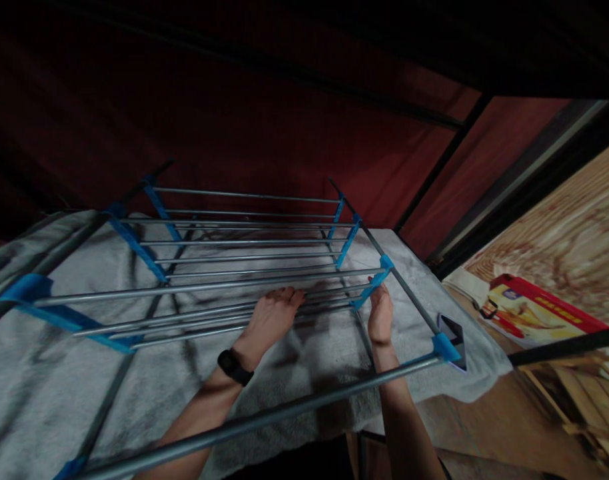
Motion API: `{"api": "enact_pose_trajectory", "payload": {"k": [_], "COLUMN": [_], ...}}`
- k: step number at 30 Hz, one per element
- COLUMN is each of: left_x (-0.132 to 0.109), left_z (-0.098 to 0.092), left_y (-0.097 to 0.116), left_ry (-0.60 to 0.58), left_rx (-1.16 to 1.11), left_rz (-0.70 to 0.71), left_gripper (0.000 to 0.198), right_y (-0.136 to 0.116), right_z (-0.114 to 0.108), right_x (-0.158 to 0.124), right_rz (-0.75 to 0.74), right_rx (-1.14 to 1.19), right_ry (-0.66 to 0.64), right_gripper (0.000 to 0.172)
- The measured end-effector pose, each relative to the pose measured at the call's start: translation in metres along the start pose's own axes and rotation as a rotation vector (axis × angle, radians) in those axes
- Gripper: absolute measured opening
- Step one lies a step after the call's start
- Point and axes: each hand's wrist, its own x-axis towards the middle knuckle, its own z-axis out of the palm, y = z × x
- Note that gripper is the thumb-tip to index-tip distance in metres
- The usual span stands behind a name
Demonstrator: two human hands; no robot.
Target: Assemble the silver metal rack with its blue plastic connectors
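A metal drying rack (pixel 244 287) with grey rods and blue plastic joints stands over a grey blanket (pixel 44 373). My left hand (pixel 272 317), with a black watch on the wrist, reaches under the near rods and lies flat on the blanket, fingers stretched out. My right hand (pixel 380 313) is beside the rack's right side rail, close to a blue joint (pixel 372 287); its fingers are curled and partly hidden, and I cannot make out whether they hold anything.
A dark phone-like object (pixel 453 340) lies at the blanket's right edge. A red and yellow box (pixel 534 310) sits on the floor at right, by a wood-patterned panel (pixel 569 233). A dark red wall (pixel 234 120) rises behind.
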Motion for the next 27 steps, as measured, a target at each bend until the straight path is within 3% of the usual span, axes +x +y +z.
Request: {"api": "enact_pose_trajectory", "payload": {"k": [5, 7, 13, 16, 19, 21, 24, 27], "left_x": [-0.011, -0.015, -0.028, -0.048, -0.085, -0.116, -0.154, -0.17], "left_z": [0.002, -0.001, -0.013, -0.008, 0.008, 0.02, 0.029, 0.025], "left_y": [0.01, 0.009, 0.004, 0.004, -0.002, -0.012, -0.042, -0.08], "left_ry": [0.028, 0.036, 0.128, 0.249, 0.417, 0.573, 0.881, 1.187], "left_rx": [0.042, 0.068, 0.109, 0.126, 0.093, 0.031, -0.184, -0.41], "left_rz": [0.002, 0.001, -0.062, -0.113, -0.204, -0.339, -0.698, -1.006], "left_gripper": [0.034, 0.037, 0.042, 0.045, 0.04, 0.032, 0.015, 0.01], "right_y": [0.016, 0.025, 0.033, 0.033, 0.031, 0.027, 0.014, -0.007], "right_z": [0.008, 0.013, 0.041, 0.063, 0.086, 0.102, 0.132, 0.173], "right_x": [-0.033, -0.055, -0.108, -0.117, -0.125, -0.133, -0.146, -0.158], "right_rz": [-0.17, -0.263, -0.583, -0.546, -0.504, -0.541, -0.712, -0.858], "right_rx": [-0.254, -0.351, -0.53, -0.521, -0.509, -0.52, -0.54, -0.587], "right_ry": [0.304, 0.308, -0.166, -0.377, -0.559, -0.648, -0.705, -0.773], "right_gripper": [0.042, 0.04, 0.022, 0.025, 0.028, 0.031, 0.035, 0.039]}}
